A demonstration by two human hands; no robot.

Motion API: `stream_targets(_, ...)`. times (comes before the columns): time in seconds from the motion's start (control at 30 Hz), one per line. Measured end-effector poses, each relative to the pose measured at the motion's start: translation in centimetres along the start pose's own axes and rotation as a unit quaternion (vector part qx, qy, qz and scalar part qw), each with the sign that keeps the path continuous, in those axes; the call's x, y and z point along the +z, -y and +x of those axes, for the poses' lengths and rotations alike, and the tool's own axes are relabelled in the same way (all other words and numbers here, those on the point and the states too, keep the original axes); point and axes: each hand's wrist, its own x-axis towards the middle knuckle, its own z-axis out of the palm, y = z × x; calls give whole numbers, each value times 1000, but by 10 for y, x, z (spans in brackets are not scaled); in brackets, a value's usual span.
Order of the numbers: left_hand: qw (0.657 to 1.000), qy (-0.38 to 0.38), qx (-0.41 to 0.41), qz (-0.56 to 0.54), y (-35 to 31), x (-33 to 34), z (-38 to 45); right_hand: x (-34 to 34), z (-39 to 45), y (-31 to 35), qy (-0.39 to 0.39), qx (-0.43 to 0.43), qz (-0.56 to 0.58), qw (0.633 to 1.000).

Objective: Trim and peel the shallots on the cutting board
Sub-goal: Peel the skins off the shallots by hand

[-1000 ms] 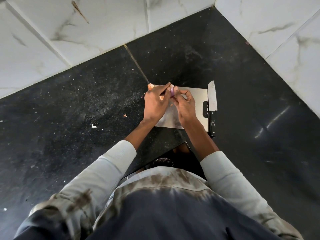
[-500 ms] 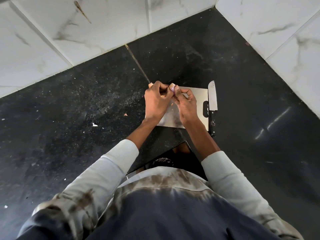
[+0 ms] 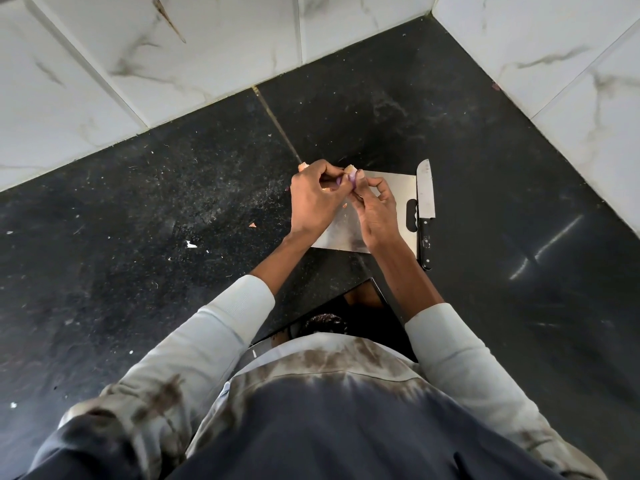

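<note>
— Hands first: what are they doing?

— Both are raised over the cutting board [image 3: 398, 188], close together. The left hand [image 3: 313, 199] has its fingers curled in, pinching a small purple shallot [image 3: 350, 177] from the nine o'clock side. The right hand [image 3: 375, 211] meets it from three o'clock, thumb and forefinger closed on the same shallot, the other fingers bent loosely.

— So where does the shallot sit, exactly?

— Between the two sets of fingertips, above the board's far edge, toward twelve o'clock. A pale strip of skin [image 3: 349, 168] sticks up from its top. Whether it is still attached I cannot tell.

— And the board?

— A metallic rectangle flat on the dark stone counter [image 3: 173, 220], with a handle slot at its three o'clock end. The hands cover most of its left part.

— Knife?

— It lies on the counter just beside the board at three o'clock, blade [image 3: 425, 188] pointing to twelve, black handle [image 3: 425, 244] toward six. Neither hand touches it.

— Anything else around?

— Scraps of peel: one small orange piece [image 3: 253, 224] on the counter at nine o'clock from the hands, another [image 3: 303, 165] showing past the left knuckles. White marbled tiles [image 3: 207, 46] rise behind the counter at twelve and at two o'clock.
</note>
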Motion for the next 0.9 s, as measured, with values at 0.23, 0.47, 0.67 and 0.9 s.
stream_targets(0.23, 999, -7, 18, 41, 0, 1, -8, 1, -7, -2, 2, -4, 3, 1000)
stream_targets(0.47, 997, -6, 24, 76, 2, 1, -12, 3, -11, -4, 11, 2, 11, 1000)
stream_targets(0.67, 997, -10, 14, 81, 7, -7, -9, 0, -11, -6, 13, 36, 31, 999)
stream_targets(0.9, 999, 12, 31, 14, 0, -11, -11, 0, -9, 1, 36, 47, 79, 995)
